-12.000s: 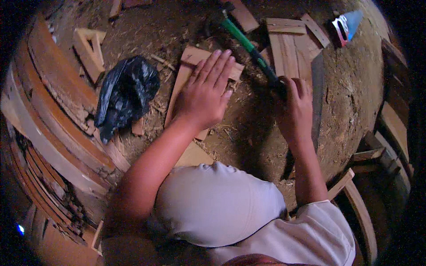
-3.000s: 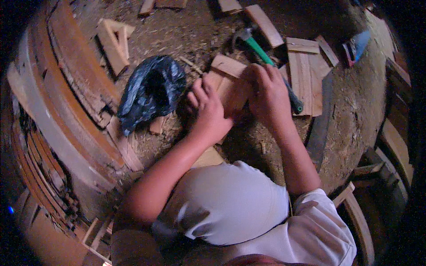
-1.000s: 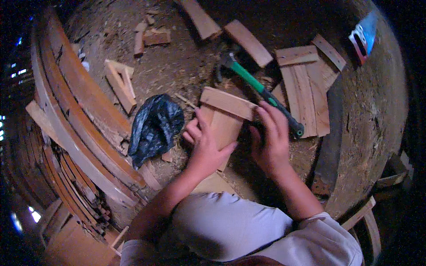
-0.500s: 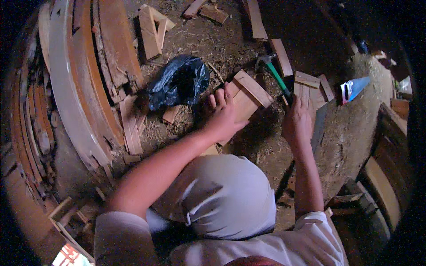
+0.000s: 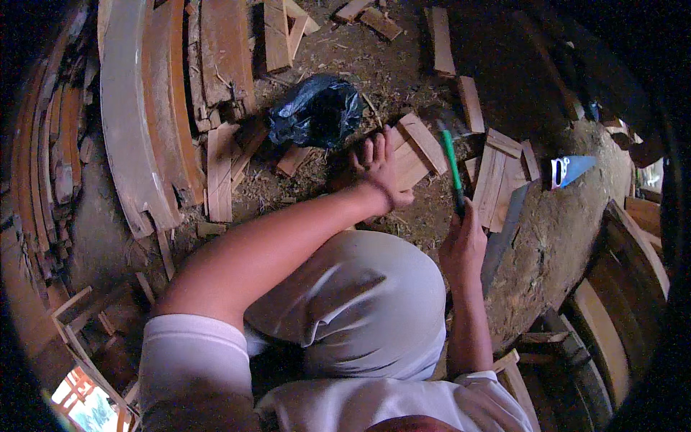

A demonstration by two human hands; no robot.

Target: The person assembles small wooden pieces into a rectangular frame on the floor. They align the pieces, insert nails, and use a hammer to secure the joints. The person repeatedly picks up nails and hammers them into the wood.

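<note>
One wooden board (image 5: 411,165) against the left hand (image 5: 378,173), grip unclear; hammer (image 5: 450,155) tight in the right hand (image 5: 463,241)

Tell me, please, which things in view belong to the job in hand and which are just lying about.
In use:
Green-handled hammer, gripped by the right hand
Board with a crosspiece, under the left hand

Apparently just lying about:
Black plastic bag
Blue-bladed handsaw
Triangular wooden frame

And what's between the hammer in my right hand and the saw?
In the head view, wooden pieces, the largest with a crosswise strip, lie between the hammer and the saw.
</note>
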